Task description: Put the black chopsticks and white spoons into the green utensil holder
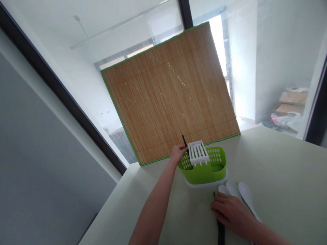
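Note:
My left hand (178,153) is closed on a thin black stick (184,140), which stands upright in the left end of a green perforated basket (204,174). The basket has a white base and a white slatted piece (198,152) across its middle. Nearer to me, my right hand (228,209) has its fingers curled over dark, slender items (221,233) on the table. Several white spoons lie beside and partly under that hand, the rightmost spoon (246,193) showing most. What the right fingertips grip is hidden.
Behind the basket, a bamboo mat (171,95) with green edging leans on a glass pane. The pale table (281,177) reaches to the right. Cardboard boxes (293,97) and plastic bags lie beyond the glass.

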`<act>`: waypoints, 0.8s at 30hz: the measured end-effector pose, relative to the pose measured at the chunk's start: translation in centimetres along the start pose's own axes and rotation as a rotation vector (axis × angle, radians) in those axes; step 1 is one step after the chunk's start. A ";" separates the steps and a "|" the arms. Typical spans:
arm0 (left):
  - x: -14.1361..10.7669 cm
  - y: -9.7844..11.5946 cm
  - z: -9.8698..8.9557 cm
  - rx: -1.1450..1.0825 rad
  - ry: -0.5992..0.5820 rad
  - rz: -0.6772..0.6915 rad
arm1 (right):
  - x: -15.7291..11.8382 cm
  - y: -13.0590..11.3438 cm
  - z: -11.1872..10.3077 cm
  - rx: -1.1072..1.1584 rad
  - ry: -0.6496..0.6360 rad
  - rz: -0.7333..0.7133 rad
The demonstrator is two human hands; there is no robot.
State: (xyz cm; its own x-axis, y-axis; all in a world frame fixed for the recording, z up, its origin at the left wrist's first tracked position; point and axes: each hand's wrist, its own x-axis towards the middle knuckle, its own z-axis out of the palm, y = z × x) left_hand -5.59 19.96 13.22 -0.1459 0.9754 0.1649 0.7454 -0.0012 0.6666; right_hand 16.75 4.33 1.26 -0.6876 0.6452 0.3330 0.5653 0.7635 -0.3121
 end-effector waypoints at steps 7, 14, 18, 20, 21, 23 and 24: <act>0.0 0.2 0.1 0.035 -0.028 -0.008 | -0.1 0.1 0.1 -0.001 0.000 0.003; 0.2 -1.3 1.3 -0.147 -0.079 -0.078 | 0.0 0.3 0.3 -0.009 0.008 -0.001; 0.4 -1.5 1.8 -0.253 -0.096 -0.150 | -0.1 0.5 0.5 -0.011 0.010 0.005; 0.3 -1.4 1.8 -0.288 -0.105 -0.159 | -0.1 0.5 0.5 -0.010 0.006 0.006; 0.2 -1.3 1.7 -0.301 -0.107 -0.158 | -0.2 0.5 0.5 -0.008 0.004 0.006; 0.0 -1.2 1.7 -0.321 -0.100 -0.146 | -0.2 0.4 0.5 -0.004 0.001 0.007; -0.1 -1.1 1.6 -0.329 -0.092 -0.135 | -0.2 0.4 0.5 -0.003 0.000 0.006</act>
State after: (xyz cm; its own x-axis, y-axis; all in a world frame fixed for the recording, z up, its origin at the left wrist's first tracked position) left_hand -5.38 20.22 11.26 -0.1583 0.9874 0.0034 0.4721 0.0727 0.8786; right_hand 16.89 4.47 0.62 -0.6838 0.6502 0.3313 0.5711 0.7594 -0.3117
